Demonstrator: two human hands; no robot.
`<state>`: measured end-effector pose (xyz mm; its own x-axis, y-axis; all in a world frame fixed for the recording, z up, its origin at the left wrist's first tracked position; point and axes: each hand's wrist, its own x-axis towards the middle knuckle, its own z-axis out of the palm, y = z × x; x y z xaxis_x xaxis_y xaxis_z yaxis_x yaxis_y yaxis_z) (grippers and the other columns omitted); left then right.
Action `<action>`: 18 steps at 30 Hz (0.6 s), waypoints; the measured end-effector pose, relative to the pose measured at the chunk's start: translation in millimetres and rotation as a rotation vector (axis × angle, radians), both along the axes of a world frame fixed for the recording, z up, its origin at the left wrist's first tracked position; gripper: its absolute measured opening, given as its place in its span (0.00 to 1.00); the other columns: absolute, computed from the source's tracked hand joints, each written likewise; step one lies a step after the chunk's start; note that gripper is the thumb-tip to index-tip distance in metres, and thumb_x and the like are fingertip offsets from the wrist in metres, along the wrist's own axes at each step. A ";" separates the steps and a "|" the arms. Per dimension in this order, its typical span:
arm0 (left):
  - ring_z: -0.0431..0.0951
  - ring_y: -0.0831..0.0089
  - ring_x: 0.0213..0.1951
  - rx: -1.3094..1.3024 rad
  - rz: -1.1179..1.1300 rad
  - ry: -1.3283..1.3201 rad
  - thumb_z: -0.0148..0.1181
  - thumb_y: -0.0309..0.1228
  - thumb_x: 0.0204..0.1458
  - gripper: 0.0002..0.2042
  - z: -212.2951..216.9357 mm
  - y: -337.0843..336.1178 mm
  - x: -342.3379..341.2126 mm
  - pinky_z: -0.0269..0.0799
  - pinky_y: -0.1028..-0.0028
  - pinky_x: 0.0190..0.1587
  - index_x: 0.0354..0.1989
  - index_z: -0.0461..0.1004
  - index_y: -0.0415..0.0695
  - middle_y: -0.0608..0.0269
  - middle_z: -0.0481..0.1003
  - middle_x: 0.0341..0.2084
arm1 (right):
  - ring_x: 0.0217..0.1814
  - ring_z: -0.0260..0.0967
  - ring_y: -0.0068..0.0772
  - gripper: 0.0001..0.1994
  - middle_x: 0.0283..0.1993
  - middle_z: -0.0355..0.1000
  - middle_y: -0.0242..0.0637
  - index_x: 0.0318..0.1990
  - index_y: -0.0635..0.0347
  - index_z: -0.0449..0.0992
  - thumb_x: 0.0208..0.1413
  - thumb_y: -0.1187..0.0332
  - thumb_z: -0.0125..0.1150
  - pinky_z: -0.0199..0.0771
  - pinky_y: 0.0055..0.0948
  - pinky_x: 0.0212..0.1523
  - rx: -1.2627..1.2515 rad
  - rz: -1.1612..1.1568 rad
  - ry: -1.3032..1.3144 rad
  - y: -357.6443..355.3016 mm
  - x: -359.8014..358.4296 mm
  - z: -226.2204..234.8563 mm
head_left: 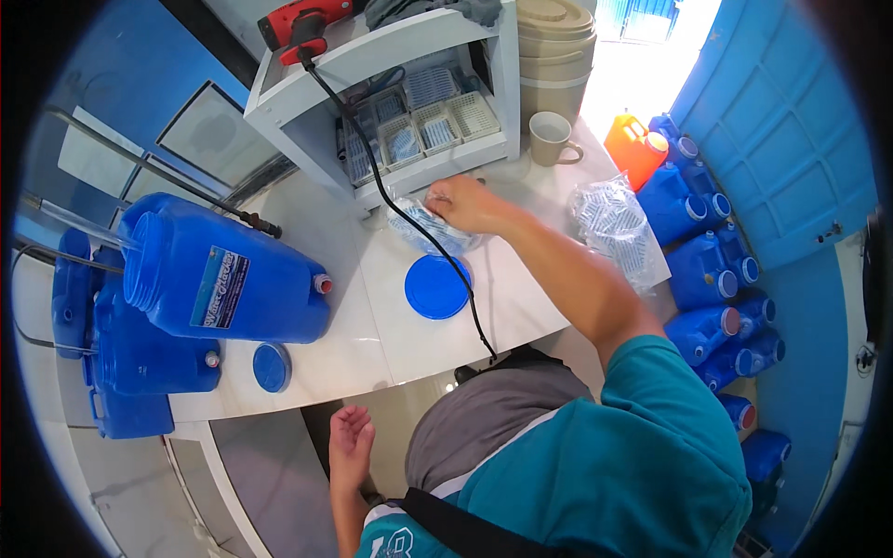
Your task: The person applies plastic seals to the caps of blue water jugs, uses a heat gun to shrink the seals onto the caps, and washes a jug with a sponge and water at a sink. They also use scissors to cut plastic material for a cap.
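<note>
Over the clear bag [437, 228], right hand [462, 203], fingers curled.

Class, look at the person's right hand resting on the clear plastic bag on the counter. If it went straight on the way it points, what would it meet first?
The right hand points up-left over the clear bag. Beyond the bag it would probably meet the white shelf unit, though depth is hard to judge.

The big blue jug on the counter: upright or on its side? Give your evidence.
On its side: the jug lies lengthwise, its open mouth facing left and small cap facing right.
</note>
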<state>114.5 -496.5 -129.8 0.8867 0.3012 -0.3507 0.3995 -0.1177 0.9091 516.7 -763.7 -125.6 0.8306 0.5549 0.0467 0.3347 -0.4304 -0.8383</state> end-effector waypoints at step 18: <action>0.71 0.65 0.58 -0.027 0.048 0.032 0.58 0.22 0.59 0.22 -7.6 6.4 -3.4 0.66 0.67 0.63 0.60 0.59 0.38 0.51 0.69 0.56 | 0.40 0.77 0.48 0.07 0.35 0.78 0.48 0.38 0.65 0.79 0.60 0.70 0.59 0.74 0.39 0.43 -0.094 -0.337 -0.222 -101.1 12.6 22.4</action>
<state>111.1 -490.2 -137.4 0.8594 0.3335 -0.3875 0.4333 -0.0729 0.8983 529.3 -864.8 -103.2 0.9421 0.2636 0.2073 0.3300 -0.6179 -0.7137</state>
